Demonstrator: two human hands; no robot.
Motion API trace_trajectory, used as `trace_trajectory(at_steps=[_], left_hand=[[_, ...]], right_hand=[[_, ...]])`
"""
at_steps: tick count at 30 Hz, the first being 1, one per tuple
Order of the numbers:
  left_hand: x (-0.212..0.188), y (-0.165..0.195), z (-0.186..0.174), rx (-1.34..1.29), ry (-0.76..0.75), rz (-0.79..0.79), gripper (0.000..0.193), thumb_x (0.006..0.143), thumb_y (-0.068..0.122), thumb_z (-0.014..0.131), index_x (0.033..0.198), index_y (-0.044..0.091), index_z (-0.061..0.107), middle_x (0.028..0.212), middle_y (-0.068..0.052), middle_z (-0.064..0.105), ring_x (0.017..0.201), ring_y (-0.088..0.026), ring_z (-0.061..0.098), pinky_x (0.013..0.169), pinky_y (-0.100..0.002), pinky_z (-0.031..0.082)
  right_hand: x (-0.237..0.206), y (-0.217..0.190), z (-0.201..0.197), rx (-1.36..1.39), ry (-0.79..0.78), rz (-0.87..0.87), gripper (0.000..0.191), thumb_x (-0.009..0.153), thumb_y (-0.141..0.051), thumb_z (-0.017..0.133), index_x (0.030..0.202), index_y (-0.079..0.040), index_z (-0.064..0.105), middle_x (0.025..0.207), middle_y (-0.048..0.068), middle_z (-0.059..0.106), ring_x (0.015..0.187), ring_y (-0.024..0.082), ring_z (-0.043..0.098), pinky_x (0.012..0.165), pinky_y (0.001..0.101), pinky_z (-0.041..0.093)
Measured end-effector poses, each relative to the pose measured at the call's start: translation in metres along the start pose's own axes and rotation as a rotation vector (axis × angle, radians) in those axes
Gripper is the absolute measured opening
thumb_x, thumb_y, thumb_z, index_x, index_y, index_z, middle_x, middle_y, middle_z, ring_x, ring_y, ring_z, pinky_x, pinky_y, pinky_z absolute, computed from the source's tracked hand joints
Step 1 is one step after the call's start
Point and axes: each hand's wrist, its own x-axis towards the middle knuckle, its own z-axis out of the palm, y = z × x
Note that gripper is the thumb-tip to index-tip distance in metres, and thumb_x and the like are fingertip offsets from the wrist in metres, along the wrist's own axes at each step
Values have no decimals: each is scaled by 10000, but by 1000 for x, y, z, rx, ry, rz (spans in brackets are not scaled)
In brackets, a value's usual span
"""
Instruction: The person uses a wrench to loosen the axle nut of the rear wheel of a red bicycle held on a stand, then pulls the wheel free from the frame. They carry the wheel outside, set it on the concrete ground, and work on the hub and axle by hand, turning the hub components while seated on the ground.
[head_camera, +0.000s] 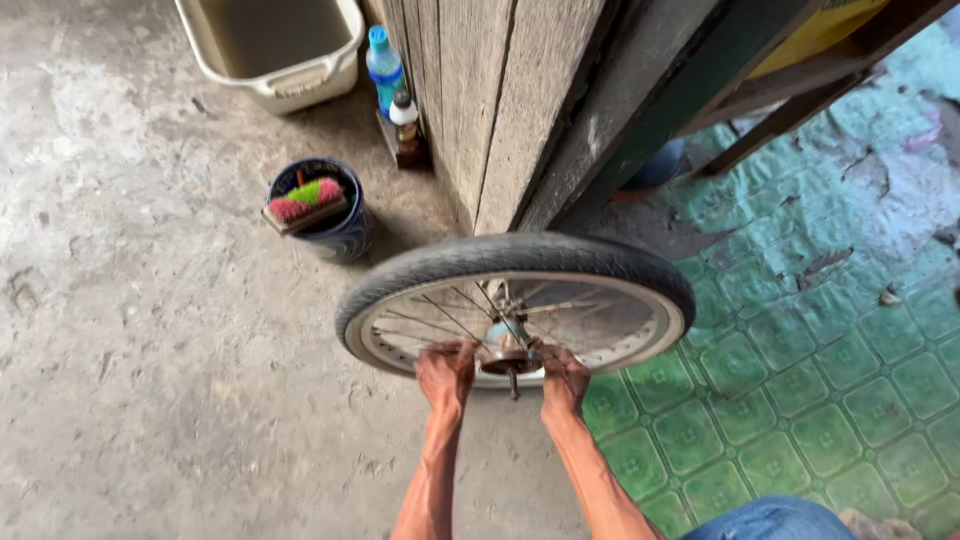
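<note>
Wheel with black tyre sits at frame centre, held level above the concrete floor. Left hand and right hand close on the near rim either side of the hub. Wooden wall stands just behind; bucket lies upper left, green tiles to the right.

I look down on my left hand and right hand gripping a bicycle wheel at its hub, held flat above the concrete floor. A brush sits on a dark bucket beside the wooden wall.
</note>
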Motion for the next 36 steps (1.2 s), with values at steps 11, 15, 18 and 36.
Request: trace_trajectory(at_steps=[11, 15, 18, 36], left_hand=[[2, -4, -10, -16, -32, -29, 426, 737, 456, 807, 901, 64, 845, 692, -239, 752, 642, -374, 696, 679, -445, 561], [5, -5, -12, -86, -115, -147, 442, 717, 470, 819, 904, 70, 840, 689, -216, 761, 594, -347, 663, 632, -416, 554], [8, -7, -12, 26, 12, -25, 430, 730, 424, 824, 902, 30, 835, 680, -223, 728, 604, -254, 678, 669, -385, 549], [-4, -11, -3, 6, 40, 83, 364, 755, 410, 809, 872, 67, 841, 641, -214, 716, 598, -327, 690, 698, -417, 534]], right_hand=[[2, 15, -10, -276, 43, 165, 105, 798, -128, 756, 836, -31, 769, 712, -54, 621, 688, 67, 506, 606, 287, 400], [4, 14, -13, -305, 75, 171, 146, 849, -125, 798, 806, -3, 730, 653, -47, 555, 645, 82, 439, 566, 304, 341], [-1, 9, -16, -200, 43, 285, 94, 834, -116, 789, 841, -24, 770, 678, -68, 597, 655, 63, 480, 585, 282, 364], [-7, 6, -12, -208, 212, 256, 117, 866, -64, 780, 826, 41, 748, 742, 6, 571, 704, 111, 454, 619, 316, 356]])
